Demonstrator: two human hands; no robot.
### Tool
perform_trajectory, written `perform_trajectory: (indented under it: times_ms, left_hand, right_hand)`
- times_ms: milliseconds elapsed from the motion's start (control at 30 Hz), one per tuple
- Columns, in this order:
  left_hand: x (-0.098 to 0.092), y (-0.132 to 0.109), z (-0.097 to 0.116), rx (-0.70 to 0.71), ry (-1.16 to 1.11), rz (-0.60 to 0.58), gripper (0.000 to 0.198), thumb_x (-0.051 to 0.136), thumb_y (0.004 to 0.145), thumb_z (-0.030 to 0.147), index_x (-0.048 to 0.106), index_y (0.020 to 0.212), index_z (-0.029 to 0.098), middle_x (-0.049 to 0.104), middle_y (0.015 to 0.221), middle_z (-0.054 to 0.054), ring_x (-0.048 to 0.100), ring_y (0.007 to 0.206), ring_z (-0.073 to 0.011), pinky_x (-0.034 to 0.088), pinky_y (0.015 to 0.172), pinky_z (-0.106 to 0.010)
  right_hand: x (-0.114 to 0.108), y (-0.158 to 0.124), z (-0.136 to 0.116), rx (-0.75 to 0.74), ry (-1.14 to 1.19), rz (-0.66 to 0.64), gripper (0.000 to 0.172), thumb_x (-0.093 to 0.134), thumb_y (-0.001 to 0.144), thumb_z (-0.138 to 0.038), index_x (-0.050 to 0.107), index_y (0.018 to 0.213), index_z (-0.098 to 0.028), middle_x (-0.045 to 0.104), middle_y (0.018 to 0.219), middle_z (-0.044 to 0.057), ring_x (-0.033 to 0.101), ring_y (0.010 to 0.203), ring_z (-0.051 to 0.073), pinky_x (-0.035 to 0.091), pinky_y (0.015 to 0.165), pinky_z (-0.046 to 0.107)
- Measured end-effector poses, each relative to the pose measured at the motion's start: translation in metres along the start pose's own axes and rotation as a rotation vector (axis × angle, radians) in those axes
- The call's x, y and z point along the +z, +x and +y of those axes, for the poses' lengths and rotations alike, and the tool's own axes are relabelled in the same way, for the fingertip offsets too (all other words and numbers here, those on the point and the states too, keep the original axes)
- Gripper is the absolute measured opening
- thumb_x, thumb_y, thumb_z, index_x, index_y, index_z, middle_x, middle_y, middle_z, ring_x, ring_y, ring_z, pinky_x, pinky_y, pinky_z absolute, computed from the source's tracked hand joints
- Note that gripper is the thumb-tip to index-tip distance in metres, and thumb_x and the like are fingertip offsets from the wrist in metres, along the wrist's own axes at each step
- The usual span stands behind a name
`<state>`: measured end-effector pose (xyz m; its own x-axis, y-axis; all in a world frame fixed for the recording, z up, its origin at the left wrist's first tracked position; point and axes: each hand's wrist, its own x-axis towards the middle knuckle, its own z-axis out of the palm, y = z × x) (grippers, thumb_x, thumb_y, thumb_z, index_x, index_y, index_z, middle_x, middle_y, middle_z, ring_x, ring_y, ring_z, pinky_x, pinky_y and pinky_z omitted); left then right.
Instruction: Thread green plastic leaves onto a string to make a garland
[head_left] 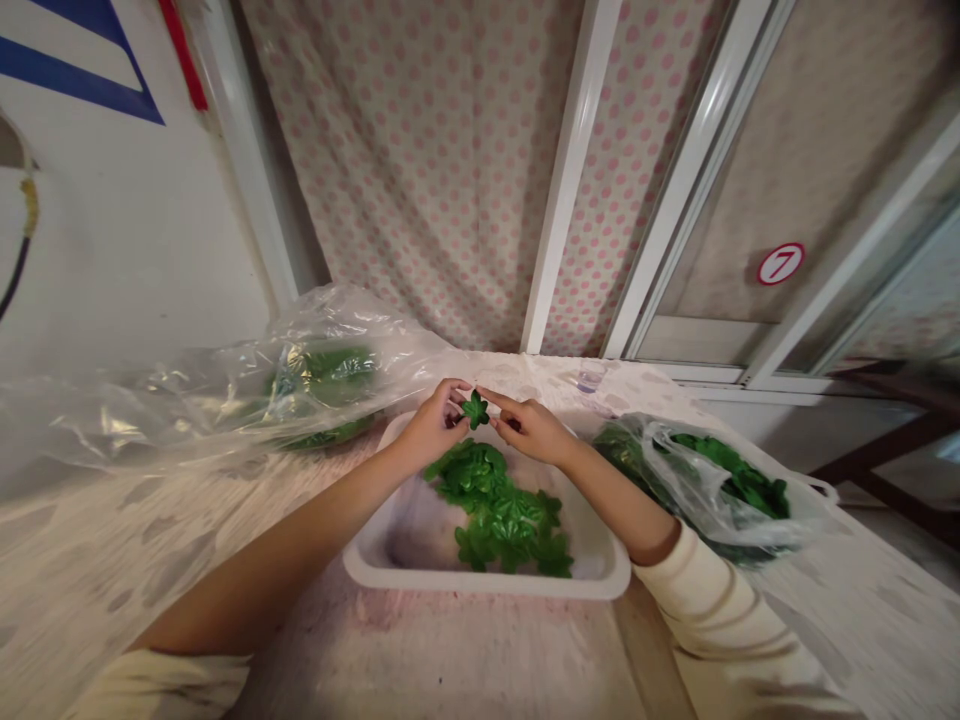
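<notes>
A small dark green artificial leaf piece [475, 410], shaped like a star with several lobes, is held up over the far side of a white plastic tray [487, 585]. My left hand [439, 422] pinches it from the left between thumb and fingers. From the other side, my right hand [531, 428] reaches to it, index finger stretched toward its upper edge and the other fingers curled; whether that fingertip touches is too small to tell. Beneath my hands, a loose heap of green artificial leaves [514, 520] lies in the tray.
Left of the tray, a large clear plastic bag [225, 385] holds more green pieces. On the right stands another clear bag [675, 450] with dark green leaves [739, 475]. A patterned cover [187, 535] lies on the table. Behind hangs a dotted curtain [427, 150] beside white frames.
</notes>
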<state>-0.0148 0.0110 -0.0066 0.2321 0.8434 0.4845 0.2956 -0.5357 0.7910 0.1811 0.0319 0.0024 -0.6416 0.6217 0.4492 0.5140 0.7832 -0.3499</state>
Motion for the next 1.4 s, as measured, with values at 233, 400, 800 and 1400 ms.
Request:
perform_trajectory:
  times_ms: [233,400,800,1400]
  left_hand:
    - [-0.0002,-0.0003,0.0001,-0.007,-0.017,-0.01,0.044,0.056,0.069,0.011,0.04,0.108,0.021,0.044,0.087,0.001,0.049,0.065,-0.0067,0.042,0.064,-0.022]
    - [0.0001,-0.0003,-0.0005,-0.025,-0.02,-0.003,0.044,0.057,0.068,0.012,0.04,0.108,0.02,0.044,0.088,0.001,0.05,0.063,-0.0062,0.042,0.062,-0.022]
    - [0.0014,0.0008,0.0017,-0.056,-0.126,0.015,0.041,0.057,0.069,0.011,0.039,0.103,0.021,0.041,0.085,0.002,0.05,0.061,-0.0044,0.042,0.056,-0.019]
    - [0.0014,0.0021,-0.0022,-0.11,-0.176,0.062,0.041,0.059,0.069,0.018,0.038,0.104,0.021,0.043,0.082,0.004,0.055,0.058,-0.0059,0.042,0.05,-0.019]
  right_hand:
    - [-0.001,-0.0003,-0.001,0.04,-0.006,-0.036,0.054,0.047,0.084,-0.02,0.036,0.137,-0.02,0.06,0.053,-0.004,0.048,0.046,0.008,0.038,0.057,0.018]
    - [-0.0015,0.0,-0.0019,0.057,-0.005,-0.062,0.056,0.047,0.084,-0.017,0.035,0.138,-0.022,0.061,0.054,-0.005,0.05,0.047,0.009,0.039,0.057,0.018]
    - [-0.0022,0.0005,-0.002,0.041,0.018,-0.115,0.063,0.049,0.083,-0.016,0.025,0.141,-0.024,0.062,0.057,-0.005,0.053,0.048,0.009,0.04,0.057,0.018]
    - [-0.0011,-0.0002,-0.0004,0.048,0.004,-0.164,0.065,0.049,0.084,-0.019,0.021,0.142,-0.026,0.062,0.059,-0.005,0.052,0.051,0.01,0.039,0.058,0.019]
